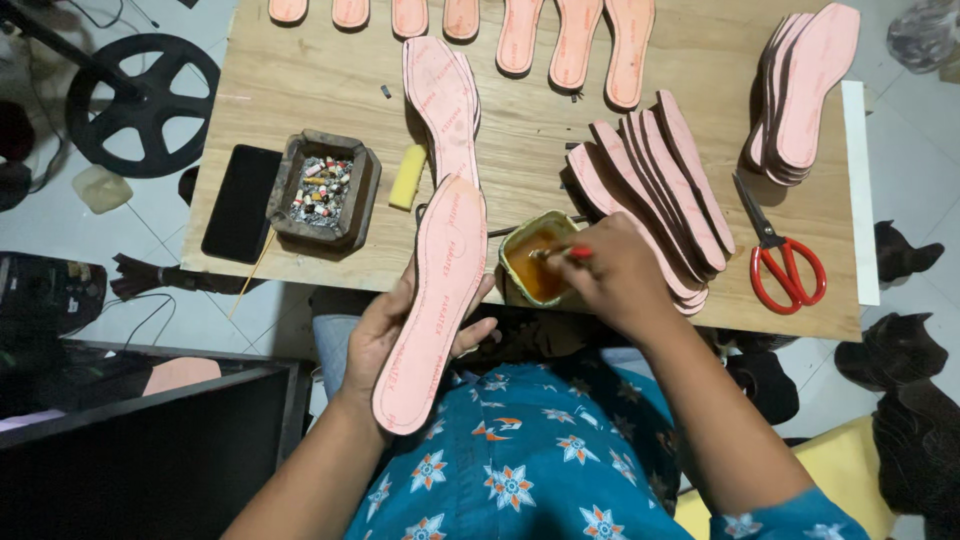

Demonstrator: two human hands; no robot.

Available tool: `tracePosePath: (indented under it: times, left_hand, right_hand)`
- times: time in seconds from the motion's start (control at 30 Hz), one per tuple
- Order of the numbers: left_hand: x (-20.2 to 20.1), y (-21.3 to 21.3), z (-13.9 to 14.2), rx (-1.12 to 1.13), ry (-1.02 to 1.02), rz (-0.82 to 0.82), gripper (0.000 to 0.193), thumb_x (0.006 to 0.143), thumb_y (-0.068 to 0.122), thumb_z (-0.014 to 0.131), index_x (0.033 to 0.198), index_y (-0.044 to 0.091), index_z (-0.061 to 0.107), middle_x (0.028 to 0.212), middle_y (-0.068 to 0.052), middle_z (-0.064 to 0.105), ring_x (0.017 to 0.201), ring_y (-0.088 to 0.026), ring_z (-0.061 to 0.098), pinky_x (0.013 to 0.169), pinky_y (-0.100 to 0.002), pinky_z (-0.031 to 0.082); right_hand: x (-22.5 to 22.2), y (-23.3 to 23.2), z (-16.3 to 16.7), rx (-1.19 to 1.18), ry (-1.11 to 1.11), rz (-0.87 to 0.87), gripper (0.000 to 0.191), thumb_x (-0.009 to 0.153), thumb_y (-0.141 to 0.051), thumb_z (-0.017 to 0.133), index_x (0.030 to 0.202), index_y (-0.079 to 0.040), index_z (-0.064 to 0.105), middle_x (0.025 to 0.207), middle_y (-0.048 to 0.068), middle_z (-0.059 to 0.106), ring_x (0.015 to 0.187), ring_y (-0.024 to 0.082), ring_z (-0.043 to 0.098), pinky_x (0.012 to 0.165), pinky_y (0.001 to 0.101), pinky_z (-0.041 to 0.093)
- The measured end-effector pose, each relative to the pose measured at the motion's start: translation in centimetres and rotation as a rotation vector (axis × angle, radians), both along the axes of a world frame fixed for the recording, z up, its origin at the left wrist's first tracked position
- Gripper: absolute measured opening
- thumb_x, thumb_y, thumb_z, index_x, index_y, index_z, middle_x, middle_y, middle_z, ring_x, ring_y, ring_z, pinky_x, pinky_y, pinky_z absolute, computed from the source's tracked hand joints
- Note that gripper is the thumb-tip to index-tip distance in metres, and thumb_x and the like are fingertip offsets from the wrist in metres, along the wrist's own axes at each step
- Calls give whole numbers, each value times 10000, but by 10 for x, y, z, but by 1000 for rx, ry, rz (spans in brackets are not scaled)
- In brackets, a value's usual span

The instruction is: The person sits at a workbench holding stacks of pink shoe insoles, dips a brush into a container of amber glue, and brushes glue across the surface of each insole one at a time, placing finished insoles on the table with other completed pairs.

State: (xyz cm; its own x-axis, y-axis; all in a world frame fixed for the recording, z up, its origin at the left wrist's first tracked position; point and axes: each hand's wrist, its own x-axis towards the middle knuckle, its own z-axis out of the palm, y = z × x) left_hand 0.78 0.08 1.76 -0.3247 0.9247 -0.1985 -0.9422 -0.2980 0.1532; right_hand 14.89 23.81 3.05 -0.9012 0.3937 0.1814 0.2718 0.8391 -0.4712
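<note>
Left hand (385, 335) fingers grip a pink insole (432, 305) bearing red print; right hand (610, 275) fingers pinch a red-handled brush (560, 253) in the glue tin (535, 262) at the table (300, 80) edge

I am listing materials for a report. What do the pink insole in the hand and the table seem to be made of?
Pink insole in the left hand: probably stiff fibreboard, matte; it stays flat when held. Table: light wood or plywood, unvarnished look, with visible grain.

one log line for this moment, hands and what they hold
left hand: holds pink insole | right hand: dips red-handled brush in glue tin | red scissors: on table
</note>
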Motion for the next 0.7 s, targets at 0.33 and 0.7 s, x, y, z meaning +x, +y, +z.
tracePosePath:
  times: [0.33,0.7]
  left_hand:
    - [0,4,4,-16,176,-107,935,768,62,534,1648,129,226,1601,-187,374,1452,-344,404,1128,-650,398]
    - [14,17,24,-35,244,-219,1022,710,94,578,1664,129,211,1579,-124,422,1437,-275,435,1205,-566,337]
  right_hand:
    - [56,-7,28,-632,53,-353,207,980,-212,670,1086,-40,712,889,128,754,763,221,733,690,348,579]
    - [35,-13,6,-1017,455,-256,206,991,-81,655,1143,42,593,976,192,731,862,245,759,788,373,650]
